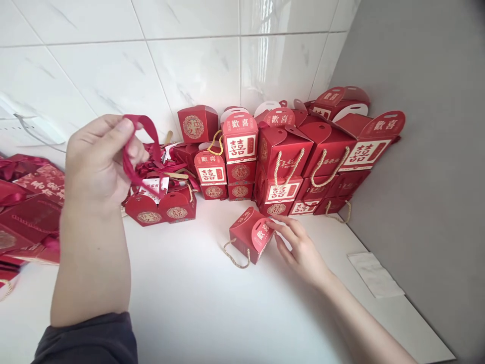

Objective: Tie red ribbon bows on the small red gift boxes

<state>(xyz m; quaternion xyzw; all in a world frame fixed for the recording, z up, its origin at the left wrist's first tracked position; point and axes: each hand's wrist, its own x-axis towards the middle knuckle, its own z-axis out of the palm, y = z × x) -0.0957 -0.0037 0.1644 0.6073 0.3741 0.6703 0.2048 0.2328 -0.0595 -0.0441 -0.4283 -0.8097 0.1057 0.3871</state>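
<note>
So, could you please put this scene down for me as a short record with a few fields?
left hand: left hand raised, pinching a red ribbon that loops over its fingers
right hand: right hand low on the white surface, fingertips touching a small red box
small red box: lying tilted, apart from the stack, rope handle on the surface
back wall: stacked red gift boxes against white tiles
left edge: flat red packaging
right side: white paper slip by the grey wall
</note>
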